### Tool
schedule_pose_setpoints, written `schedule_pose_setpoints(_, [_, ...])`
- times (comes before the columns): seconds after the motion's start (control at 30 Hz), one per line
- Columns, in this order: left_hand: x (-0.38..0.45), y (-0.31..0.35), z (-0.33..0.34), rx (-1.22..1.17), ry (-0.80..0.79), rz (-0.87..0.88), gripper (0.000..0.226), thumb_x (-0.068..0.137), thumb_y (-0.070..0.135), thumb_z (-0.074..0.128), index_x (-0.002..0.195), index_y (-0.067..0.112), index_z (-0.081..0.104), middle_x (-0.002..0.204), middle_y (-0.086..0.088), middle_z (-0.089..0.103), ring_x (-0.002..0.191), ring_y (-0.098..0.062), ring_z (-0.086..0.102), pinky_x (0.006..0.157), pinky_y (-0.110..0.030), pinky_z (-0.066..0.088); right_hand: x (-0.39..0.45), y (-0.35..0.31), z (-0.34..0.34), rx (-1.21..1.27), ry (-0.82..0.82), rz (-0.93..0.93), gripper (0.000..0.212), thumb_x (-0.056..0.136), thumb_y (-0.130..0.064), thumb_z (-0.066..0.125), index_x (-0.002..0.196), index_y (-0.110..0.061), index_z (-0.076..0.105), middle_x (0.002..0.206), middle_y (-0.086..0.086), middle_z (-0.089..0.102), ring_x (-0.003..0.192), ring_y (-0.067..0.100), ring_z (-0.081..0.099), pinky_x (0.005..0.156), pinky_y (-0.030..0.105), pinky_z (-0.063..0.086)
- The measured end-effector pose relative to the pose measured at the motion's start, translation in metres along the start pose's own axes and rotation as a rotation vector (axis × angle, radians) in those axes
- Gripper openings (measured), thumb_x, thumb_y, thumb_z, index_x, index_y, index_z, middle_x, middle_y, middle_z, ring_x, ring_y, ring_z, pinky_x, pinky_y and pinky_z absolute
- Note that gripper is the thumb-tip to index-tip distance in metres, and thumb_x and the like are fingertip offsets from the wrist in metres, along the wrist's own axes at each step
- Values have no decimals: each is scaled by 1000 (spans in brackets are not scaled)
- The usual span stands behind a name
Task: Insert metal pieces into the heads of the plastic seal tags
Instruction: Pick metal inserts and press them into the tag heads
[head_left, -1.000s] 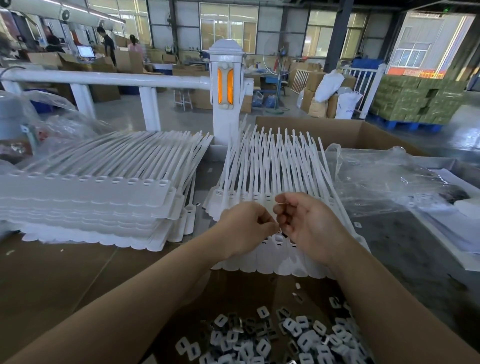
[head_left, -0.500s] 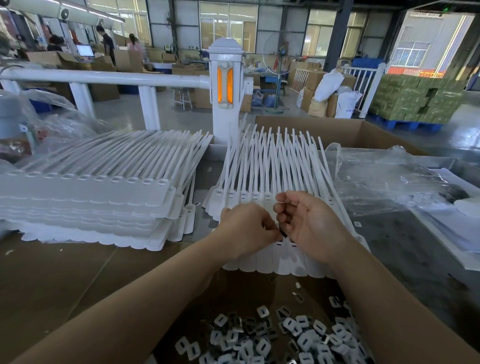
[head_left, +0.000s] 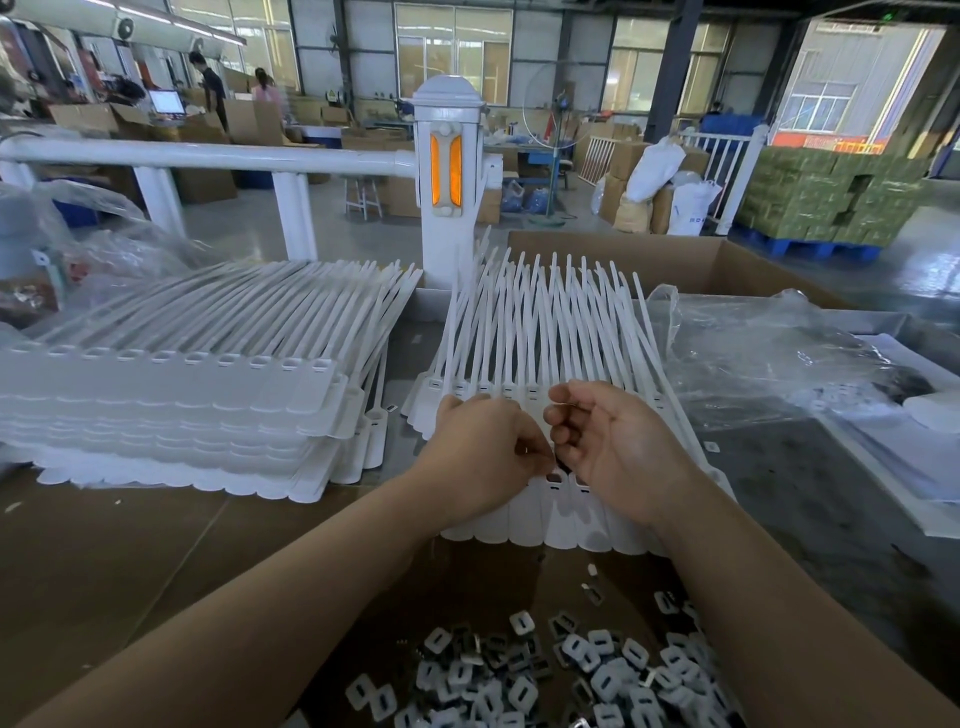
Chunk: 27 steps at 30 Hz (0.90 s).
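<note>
Left hand (head_left: 480, 457) and right hand (head_left: 618, 447): fingers curled together over seal tags (head_left: 550, 364); what they pinch, cannot tell. Metal pieces (head_left: 545, 675) heaped nearer; second tag stack (head_left: 171, 405) left; plastic bag (head_left: 769, 358) right.

seal tags (head_left: 519, 332): white matt plastic | metal pieces (head_left: 587, 670): dull silver | tabletop (head_left: 130, 561): brown cardboard

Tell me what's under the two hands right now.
Under the left hand and right hand lies the nearer stack of white seal tags, slotted heads showing between them. Any metal piece they pinch is hidden.
</note>
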<state>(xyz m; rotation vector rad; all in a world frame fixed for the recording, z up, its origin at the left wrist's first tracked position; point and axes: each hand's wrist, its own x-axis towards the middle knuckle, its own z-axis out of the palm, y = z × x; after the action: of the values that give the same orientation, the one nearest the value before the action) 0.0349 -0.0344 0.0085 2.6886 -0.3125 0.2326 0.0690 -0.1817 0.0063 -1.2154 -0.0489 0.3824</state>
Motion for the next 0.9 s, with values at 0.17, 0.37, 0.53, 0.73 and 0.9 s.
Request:
schedule_pose_setpoints(0.17, [-8, 1, -9, -64, -20, 142, 11, 91, 34, 67, 96, 34, 76, 85, 16, 58, 84, -2, 52, 92, -28, 41, -1, 0, -1, 14, -5, 3, 18, 99, -19, 48, 98, -6, 60, 73, 5, 59, 63, 13, 51, 58, 25, 40])
schedule_pose_setpoints(0.37, [-30, 11, -15, -275, -393, 419, 15, 83, 22, 78, 98, 25, 79, 81, 25, 61, 81, 4, 58, 73, -4, 39, -1, 1, 1, 31, 39, 8, 15, 97, -17, 51, 94, -7, 62, 72, 5, 61, 60, 13, 52, 59, 26, 37])
schedule_pose_setpoints(0.53, [-35, 20, -14, -152, -383, 519, 19, 84, 31, 76, 103, 30, 78, 76, 33, 48, 79, 12, 49, 75, -8, 35, -1, 0, 1, 32, 46, 15, 16, 98, -16, 49, 94, -6, 62, 70, 5, 61, 58, 13, 51, 59, 25, 36])
schedule_pose_setpoints(0.73, [-39, 29, -15, -19, -358, 564, 12, 87, 31, 71, 98, 30, 75, 81, 26, 52, 75, 13, 43, 77, -4, 32, 2, 2, 1, 41, 60, 11, 16, 98, -16, 50, 93, -6, 62, 68, 5, 61, 56, 13, 51, 58, 25, 38])
schedule_pose_setpoints(0.9, [-39, 31, -9, 41, -424, 518, 13, 88, 32, 66, 99, 25, 68, 93, 15, 58, 80, 0, 50, 75, -22, 48, 3, 4, -2, 18, 22, 5, 17, 98, -17, 49, 95, -7, 62, 70, 3, 61, 57, 12, 52, 57, 24, 37])
